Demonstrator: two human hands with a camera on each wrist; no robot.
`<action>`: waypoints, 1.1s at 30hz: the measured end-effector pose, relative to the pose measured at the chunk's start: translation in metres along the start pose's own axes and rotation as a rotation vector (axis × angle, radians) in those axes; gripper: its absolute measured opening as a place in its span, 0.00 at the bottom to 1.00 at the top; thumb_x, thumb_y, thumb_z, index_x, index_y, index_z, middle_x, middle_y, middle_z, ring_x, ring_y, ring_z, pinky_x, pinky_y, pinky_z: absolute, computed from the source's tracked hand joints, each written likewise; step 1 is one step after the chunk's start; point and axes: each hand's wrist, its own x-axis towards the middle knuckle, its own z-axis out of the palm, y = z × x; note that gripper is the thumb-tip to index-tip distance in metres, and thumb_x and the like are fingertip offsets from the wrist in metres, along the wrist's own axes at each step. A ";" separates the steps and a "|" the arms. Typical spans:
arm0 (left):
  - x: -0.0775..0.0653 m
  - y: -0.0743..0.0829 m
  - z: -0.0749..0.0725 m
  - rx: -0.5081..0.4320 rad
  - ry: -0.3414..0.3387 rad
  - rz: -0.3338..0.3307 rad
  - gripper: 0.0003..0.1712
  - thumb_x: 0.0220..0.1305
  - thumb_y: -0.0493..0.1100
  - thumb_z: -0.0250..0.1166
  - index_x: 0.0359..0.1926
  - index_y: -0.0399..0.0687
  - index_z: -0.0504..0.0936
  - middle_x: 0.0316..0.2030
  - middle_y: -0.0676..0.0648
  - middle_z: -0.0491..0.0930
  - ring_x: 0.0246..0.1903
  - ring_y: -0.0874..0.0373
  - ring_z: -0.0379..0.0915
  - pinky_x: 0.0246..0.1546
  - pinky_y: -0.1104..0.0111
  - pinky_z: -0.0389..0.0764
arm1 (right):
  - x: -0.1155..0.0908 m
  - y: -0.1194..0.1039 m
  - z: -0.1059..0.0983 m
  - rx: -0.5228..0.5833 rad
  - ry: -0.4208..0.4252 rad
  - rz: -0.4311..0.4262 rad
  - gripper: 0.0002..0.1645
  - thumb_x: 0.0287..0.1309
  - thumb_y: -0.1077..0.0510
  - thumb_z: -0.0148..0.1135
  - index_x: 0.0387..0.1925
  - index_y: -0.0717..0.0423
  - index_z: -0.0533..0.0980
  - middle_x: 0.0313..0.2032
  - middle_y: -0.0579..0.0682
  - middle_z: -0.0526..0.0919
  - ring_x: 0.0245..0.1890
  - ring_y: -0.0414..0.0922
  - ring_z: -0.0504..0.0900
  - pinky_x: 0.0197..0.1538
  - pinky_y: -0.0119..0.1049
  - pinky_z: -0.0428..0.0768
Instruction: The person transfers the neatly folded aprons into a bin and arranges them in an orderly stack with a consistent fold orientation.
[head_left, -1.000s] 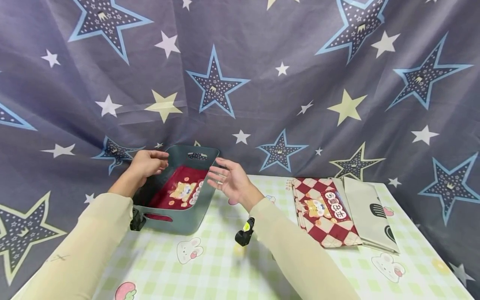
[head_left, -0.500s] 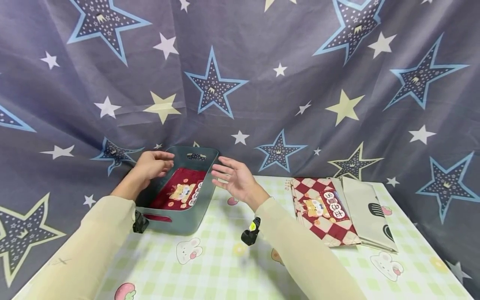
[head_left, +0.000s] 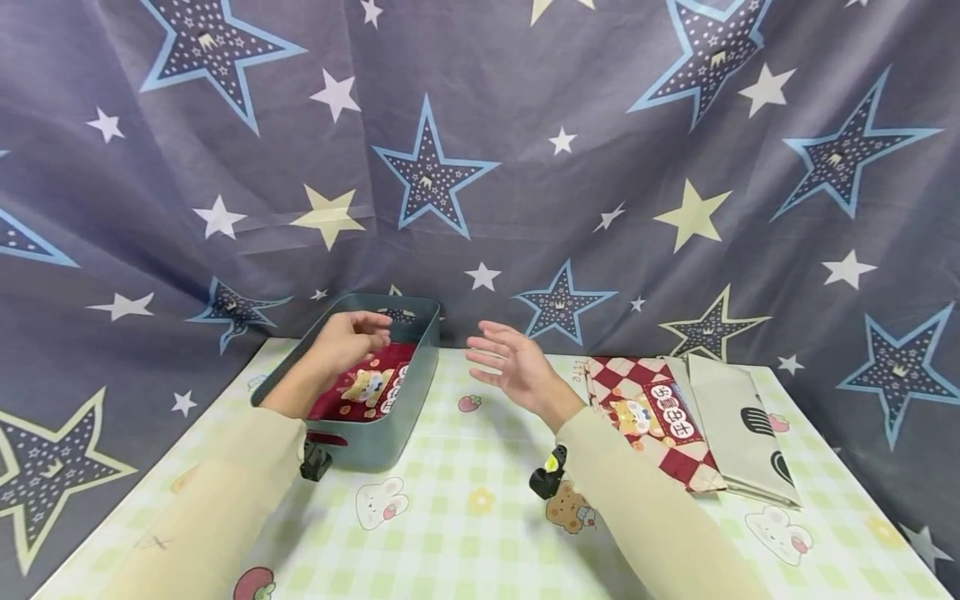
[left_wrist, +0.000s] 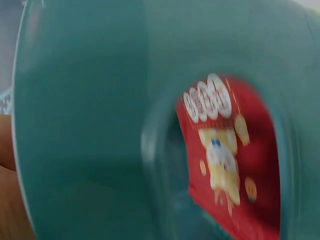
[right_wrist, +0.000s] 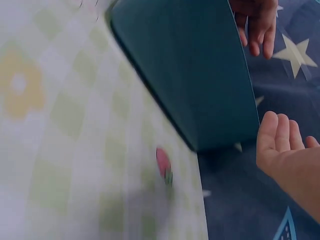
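A dark green plastic basket [head_left: 420, 400] with handle holes stands at the back left of the table. In it lies a folded red fabric piece [head_left: 375, 387] with a cartoon dog print, which also shows through the handle hole in the left wrist view. My left hand [head_left: 347, 342] hovers over the basket, fingers loosely bent, holding nothing; its edge [left_wrist: 7, 175] is at the left of its wrist view. My right hand [head_left: 519, 368] hangs in the air right of the basket, palm turned toward it, fingers relaxed and apart from everything.
On the right of the table lie a folded red-and-white checked fabric piece [head_left: 652, 412] with a dog print and a folded beige one [head_left: 738, 425] with dark prints, partly under it. A grey star-patterned curtain [head_left: 480, 125] hangs behind the table [head_left: 450, 533].
My left hand has moved right, from the basket's left side to over its middle. My right hand has shifted right, away from the basket's rim. The basket and fabric pieces stay put.
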 end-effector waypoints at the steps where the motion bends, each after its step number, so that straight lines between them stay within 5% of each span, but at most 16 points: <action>1: 0.000 0.001 0.004 -0.014 -0.008 0.009 0.21 0.72 0.35 0.60 0.64 0.36 0.76 0.57 0.34 0.80 0.51 0.48 0.79 0.46 0.67 0.83 | -0.002 -0.001 -0.005 -0.016 0.005 -0.003 0.33 0.72 0.59 0.50 0.75 0.60 0.59 0.71 0.68 0.66 0.70 0.63 0.68 0.70 0.58 0.67; 8: -0.005 0.014 0.033 -0.135 -0.093 0.017 0.24 0.72 0.35 0.61 0.67 0.35 0.74 0.61 0.34 0.78 0.60 0.44 0.77 0.60 0.55 0.78 | -0.019 -0.012 -0.040 -0.136 0.050 -0.030 0.34 0.72 0.58 0.52 0.75 0.61 0.59 0.68 0.67 0.70 0.63 0.58 0.75 0.69 0.59 0.68; 15: -0.011 0.027 0.059 -0.187 -0.128 0.062 0.22 0.72 0.35 0.62 0.65 0.38 0.76 0.58 0.37 0.79 0.60 0.43 0.76 0.61 0.51 0.76 | -0.033 -0.023 -0.074 -0.249 0.073 -0.069 0.28 0.73 0.59 0.53 0.71 0.61 0.64 0.52 0.53 0.82 0.55 0.51 0.81 0.66 0.57 0.73; 23: -0.008 0.034 0.096 -0.268 -0.165 0.071 0.21 0.68 0.33 0.63 0.62 0.36 0.79 0.51 0.40 0.82 0.48 0.54 0.80 0.57 0.53 0.80 | -0.052 -0.037 -0.111 -0.459 0.095 -0.086 0.30 0.76 0.57 0.51 0.74 0.61 0.62 0.65 0.65 0.73 0.60 0.54 0.79 0.65 0.53 0.75; 33: -0.001 0.034 0.147 -0.292 -0.194 0.074 0.17 0.64 0.28 0.63 0.54 0.36 0.83 0.43 0.43 0.84 0.46 0.46 0.82 0.44 0.61 0.83 | -0.079 -0.056 -0.153 -0.805 0.081 -0.153 0.30 0.74 0.57 0.57 0.72 0.63 0.65 0.62 0.65 0.76 0.55 0.50 0.81 0.56 0.45 0.82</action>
